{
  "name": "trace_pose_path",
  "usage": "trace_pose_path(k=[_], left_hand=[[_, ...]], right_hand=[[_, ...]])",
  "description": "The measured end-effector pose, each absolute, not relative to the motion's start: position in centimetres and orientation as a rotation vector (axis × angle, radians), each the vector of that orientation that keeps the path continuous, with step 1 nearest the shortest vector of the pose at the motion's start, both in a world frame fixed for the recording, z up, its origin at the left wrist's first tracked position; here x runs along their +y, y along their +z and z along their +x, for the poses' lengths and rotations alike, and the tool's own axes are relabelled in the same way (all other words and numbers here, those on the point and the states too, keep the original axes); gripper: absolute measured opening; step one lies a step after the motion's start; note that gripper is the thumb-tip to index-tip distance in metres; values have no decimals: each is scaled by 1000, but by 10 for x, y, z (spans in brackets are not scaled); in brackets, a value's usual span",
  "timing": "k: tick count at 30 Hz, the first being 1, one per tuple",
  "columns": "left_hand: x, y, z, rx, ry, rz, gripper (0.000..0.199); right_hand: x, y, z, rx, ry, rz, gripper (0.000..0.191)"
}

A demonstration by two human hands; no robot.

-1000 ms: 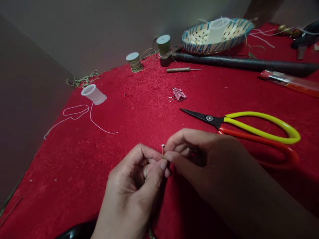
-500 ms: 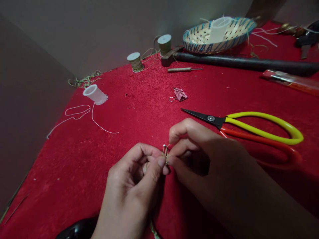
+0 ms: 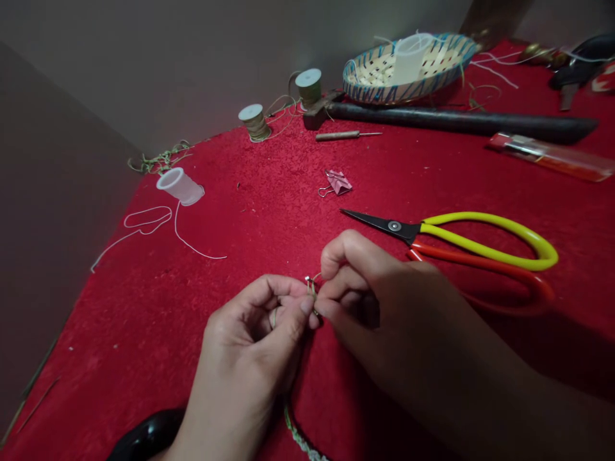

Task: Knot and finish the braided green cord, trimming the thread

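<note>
My left hand (image 3: 257,346) pinches a thin olive cord (image 3: 311,288) between thumb and forefinger, with a small loop and a pale bit standing up above the fingertips. Close against it, my right hand (image 3: 365,288) is closed on the same cord at its thumb and finger; the exact grip is partly hidden. Below my left hand hangs a green and pale braided cord (image 3: 300,440), running off the bottom edge. Scissors (image 3: 398,227) with one yellow and one red handle lie just beyond my right hand, partly covered by it. A pink binder clip (image 3: 339,183) rests farther back.
A white spool (image 3: 181,187) trails thread at the left. Two cord spools (image 3: 255,125), an awl (image 3: 339,136), a hammer (image 3: 408,117) and a woven basket (image 3: 369,95) stand along the back. A clear and red packet (image 3: 552,157) lies right. Something glossy black (image 3: 148,435) sits front left.
The view has shifted slightly, so the table things appear a little farther left. My hands stay together on the cord, and more of the braided cord shows below.
</note>
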State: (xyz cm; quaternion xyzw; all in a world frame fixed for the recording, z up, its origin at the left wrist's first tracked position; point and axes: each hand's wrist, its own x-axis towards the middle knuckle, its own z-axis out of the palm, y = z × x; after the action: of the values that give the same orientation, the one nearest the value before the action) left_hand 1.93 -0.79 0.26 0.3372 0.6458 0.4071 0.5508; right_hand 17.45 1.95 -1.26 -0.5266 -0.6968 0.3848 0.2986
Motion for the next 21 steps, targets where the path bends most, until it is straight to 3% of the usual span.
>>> trace_pose_path(k=[21], left_hand=[[-12,8,14,1506,881,803,13]], right_hand=[[18,-11,174,-1855,1155,-1324,13]])
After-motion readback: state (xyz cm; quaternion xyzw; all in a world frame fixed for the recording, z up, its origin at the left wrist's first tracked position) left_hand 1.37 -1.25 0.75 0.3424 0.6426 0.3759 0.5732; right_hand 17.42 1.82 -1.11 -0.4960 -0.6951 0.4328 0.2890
